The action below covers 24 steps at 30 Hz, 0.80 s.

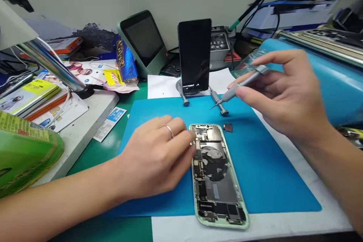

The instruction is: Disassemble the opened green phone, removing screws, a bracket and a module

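Observation:
An opened phone with a pale green frame and bare inner parts lies on the blue mat. My left hand, with a ring on one finger, is pinched closed at the phone's upper left edge. A small shiny bit shows at its fingertips, too small to name. Above the mat to the right, my right hand grips a grey screwdriver between thumb and fingers, its thin tip pointing down and left, clear of the phone. Beside the phone's top right corner lies a small dark flat piece.
Two more grey screwdrivers, one left and one right, lie at the mat's back. A dark-screened phone stands upright behind them. On the left are a screen device, a lamp post and a green package.

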Motion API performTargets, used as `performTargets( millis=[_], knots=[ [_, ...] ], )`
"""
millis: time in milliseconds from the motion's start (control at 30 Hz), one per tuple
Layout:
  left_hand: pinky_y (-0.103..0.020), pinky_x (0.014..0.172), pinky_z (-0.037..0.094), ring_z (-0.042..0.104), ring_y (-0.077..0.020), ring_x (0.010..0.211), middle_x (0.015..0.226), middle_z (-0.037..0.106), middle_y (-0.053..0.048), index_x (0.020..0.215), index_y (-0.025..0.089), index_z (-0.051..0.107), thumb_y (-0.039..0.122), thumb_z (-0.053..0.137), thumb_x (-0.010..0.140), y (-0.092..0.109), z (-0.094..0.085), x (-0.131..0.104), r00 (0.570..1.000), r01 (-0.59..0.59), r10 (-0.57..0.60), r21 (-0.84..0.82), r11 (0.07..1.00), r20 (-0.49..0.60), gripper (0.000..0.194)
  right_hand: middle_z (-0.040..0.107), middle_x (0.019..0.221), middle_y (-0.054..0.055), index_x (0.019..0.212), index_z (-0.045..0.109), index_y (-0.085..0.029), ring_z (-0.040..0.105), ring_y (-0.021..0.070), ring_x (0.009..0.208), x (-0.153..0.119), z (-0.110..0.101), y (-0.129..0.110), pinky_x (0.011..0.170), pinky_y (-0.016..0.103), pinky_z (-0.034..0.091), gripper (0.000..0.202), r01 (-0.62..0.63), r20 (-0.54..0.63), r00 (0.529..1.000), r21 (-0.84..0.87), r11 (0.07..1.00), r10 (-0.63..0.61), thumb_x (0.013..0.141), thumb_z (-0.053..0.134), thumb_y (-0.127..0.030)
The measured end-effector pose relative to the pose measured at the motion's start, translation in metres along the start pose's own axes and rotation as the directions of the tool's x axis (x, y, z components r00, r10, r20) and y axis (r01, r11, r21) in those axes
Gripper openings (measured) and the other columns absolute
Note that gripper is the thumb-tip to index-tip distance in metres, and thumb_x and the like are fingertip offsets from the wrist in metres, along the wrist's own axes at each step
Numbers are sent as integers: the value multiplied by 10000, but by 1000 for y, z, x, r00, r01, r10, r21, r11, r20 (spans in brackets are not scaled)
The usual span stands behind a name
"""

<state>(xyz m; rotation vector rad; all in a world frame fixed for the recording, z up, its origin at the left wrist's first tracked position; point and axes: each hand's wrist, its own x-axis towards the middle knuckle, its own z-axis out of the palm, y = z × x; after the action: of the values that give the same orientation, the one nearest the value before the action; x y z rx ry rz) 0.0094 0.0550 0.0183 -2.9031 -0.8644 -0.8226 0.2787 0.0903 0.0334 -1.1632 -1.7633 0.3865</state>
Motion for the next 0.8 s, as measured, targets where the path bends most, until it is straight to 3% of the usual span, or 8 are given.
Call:
performTargets(
  millis=[200,333,567,700,800],
  knots=[
    [-363,772,526,659,-213,890,1029,715,-75,1107,167,732,309,560,1042,2,-1,17,989,135,-136,20,991,56,233,666,1026,22,1259,408,-184,694,118,940,2,3,16,789,245,610,481,-65,51,997,127,990,58,888,670,-344],
    [-388,772,535,668,-258,930,1036,716,-84,1079,181,765,373,595,1024,18,4,41,979,118,-133,97,988,158,262,657,1023,23,1272,406,-186,676,113,957,1,5,21,820,247,586,477,-55,39,998,119,991,51,894,654,-338],
    [-384,738,565,682,-305,968,950,699,-128,874,124,755,364,635,986,43,30,96,940,94,-171,259,961,295,290,659,973,20,1238,413,-174,680,122,910,5,5,29,801,257,571,506,-17,-10,1000,134,991,19,825,657,-337],
    [-389,831,587,678,-253,1006,963,704,-83,871,139,716,334,670,982,45,35,107,905,93,-213,319,943,367,229,664,956,9,1218,418,-177,680,113,888,6,3,31,777,241,558,491,-22,-22,999,136,990,25,807,652,-308],
    [-405,891,597,684,-209,1020,1042,707,-57,979,141,694,354,672,1009,46,36,107,882,100,-248,354,930,402,217,658,935,6,1223,417,-174,672,105,866,6,1,29,763,231,548,484,-17,-34,999,139,990,22,812,645,-291]
  ],
)
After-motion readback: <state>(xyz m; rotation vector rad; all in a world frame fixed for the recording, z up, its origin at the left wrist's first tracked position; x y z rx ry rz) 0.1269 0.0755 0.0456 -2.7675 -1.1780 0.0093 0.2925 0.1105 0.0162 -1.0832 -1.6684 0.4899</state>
